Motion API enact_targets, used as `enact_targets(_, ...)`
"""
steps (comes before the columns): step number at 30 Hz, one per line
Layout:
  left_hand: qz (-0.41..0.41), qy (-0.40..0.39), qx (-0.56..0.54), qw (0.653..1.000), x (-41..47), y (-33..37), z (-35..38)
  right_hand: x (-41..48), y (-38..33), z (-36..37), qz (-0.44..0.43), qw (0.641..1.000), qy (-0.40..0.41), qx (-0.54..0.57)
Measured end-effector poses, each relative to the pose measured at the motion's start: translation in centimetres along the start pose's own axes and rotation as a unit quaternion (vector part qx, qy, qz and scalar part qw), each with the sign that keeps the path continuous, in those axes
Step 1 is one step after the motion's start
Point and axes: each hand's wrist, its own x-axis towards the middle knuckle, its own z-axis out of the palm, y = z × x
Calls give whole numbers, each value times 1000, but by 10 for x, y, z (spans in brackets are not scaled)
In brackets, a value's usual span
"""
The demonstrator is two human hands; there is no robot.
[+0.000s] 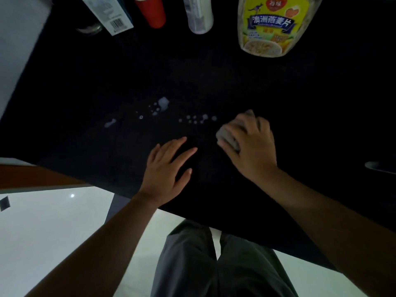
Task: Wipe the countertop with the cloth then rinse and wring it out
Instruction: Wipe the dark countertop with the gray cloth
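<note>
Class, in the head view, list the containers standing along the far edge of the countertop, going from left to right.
Carton → red tube → white bottle → oat jar.

The right hand (250, 146) gripped a bunched grey cloth (228, 136) against the black countertop (214, 78), just right of scattered pale droplets (162, 103). The left hand (167, 166) lay flat and spread on the counter near its front edge, apart from the cloth. At the back stood an oats jar (272, 26), a white bottle (199, 16), a red cylinder (152, 11) and a carton (109, 16). Grey trousers (214, 264) and pale floor (53, 232) showed below.
</note>
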Motion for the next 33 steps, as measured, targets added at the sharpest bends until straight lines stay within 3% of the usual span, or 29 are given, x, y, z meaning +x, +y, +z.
enact_targets(3, -46, -6, -4, 999, -4, -17, 0, -28, 9, -2, 18, 1000, 7, -15)
enact_targets(9, -51, 7, -33, 998, -3, -22, 3, 54, -5, 2, 204, 977, 51, -34)
enact_targets(12, -43, 25, -52, 997, -2, -25, 3, 78, -33, 18, 126, 991, 30, -21)
enact_targets(14, -37, 27, -55, 997, -2, -26, 5, 66, -46, 25, 52, 998, 27, -18)
enact_targets(16, -38, 23, -53, 998, -3, -27, 6, 37, -49, 25, 31, 999, 35, -15)
enact_targets(20, -39, 18, -57, 997, -2, -26, 5, -8, -30, 12, 69, 997, 22, -22)
enact_targets(26, -39, 27, -73, 996, -3, -27, 4, 86, -39, 22, 150, 988, 38, -29)
enact_targets(29, -41, 31, -73, 996, -3, -27, 5, 90, -58, 32, 80, 996, 6, -29)
enact_targets(33, -44, 25, -60, 997, -3, -27, 5, 23, -54, 29, -45, 999, 0, -14)
